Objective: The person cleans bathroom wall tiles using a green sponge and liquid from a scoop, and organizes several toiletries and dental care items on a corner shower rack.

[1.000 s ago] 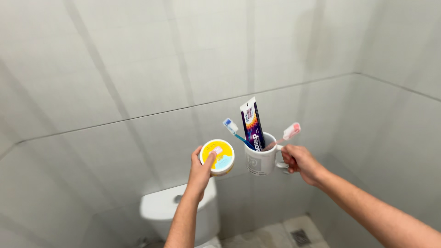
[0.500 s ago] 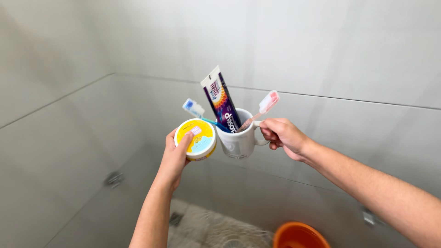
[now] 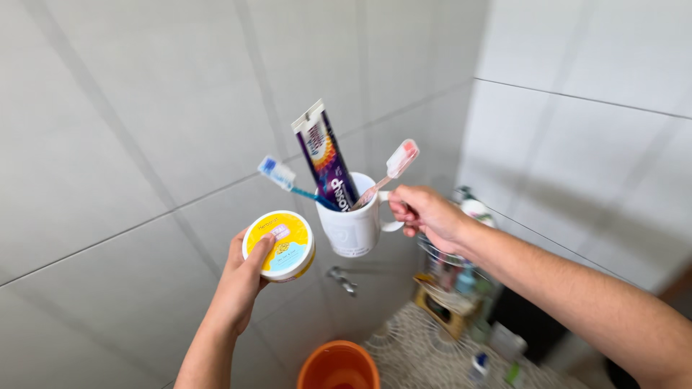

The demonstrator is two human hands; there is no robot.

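The left hand (image 3: 241,277) holds a round, flat white plastic tub with a yellow and pale blue lid (image 3: 279,245), its fingers curled behind the tub and the thumb pressed across the lid's face, so the lid is turned toward the camera. Just to the right of it and slightly higher, the right hand (image 3: 425,214) grips the handle of a white ceramic mug (image 3: 353,227), fingers closed through and around the handle, holding the mug upright in the air in front of the pale grey tiled wall (image 3: 130,130). The tub and the mug are near each other but apart.

Three things stand in the mug: a dark purple toothpaste tube with an orange pattern (image 3: 322,155), crimped end up and leaning left; a blue toothbrush (image 3: 288,183) slanting far out to the left; and a pink toothbrush (image 3: 393,167) leaning to the right above the handle.

Below the hands, an orange plastic bucket (image 3: 339,365) stands on the floor. A metal tap (image 3: 344,279) juts from the wall under the mug. Behind the right forearm a wire rack (image 3: 450,277) holds small bottles, too blurred to tell apart.
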